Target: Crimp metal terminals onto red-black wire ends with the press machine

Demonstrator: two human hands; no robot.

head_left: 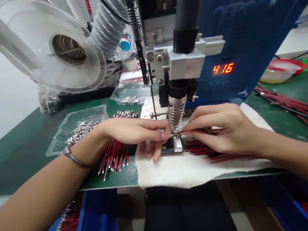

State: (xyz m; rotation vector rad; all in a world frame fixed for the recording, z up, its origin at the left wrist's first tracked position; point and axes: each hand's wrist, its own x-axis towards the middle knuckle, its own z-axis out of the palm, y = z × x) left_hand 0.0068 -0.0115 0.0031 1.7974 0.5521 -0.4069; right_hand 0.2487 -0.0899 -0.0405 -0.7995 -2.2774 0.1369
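Observation:
My left hand [141, 131] and my right hand [218, 127] meet under the ribbed metal tip [175, 109] of a soldering machine. The right hand pinches a thin red wire [178, 132] and holds its end over a small metal fixture [177, 144]. The left hand's thumb and forefinger pinch something small at the same spot; I cannot make it out. A bundle of red wires with metal ends [114, 156] lies under my left wrist. More red wires [201, 149] lie under my right hand. A metal bracelet [73, 157] is on my left wrist.
A white cloth [176, 170] covers the green bench [15, 159] in front. A plastic sheet with loose metal sleeves [81, 132] lies at left, below a clear reel [50, 45]. The blue machine body [246, 47] shows red digits. Long red wires [290, 104] lie right. Blue bins [96, 224] sit below.

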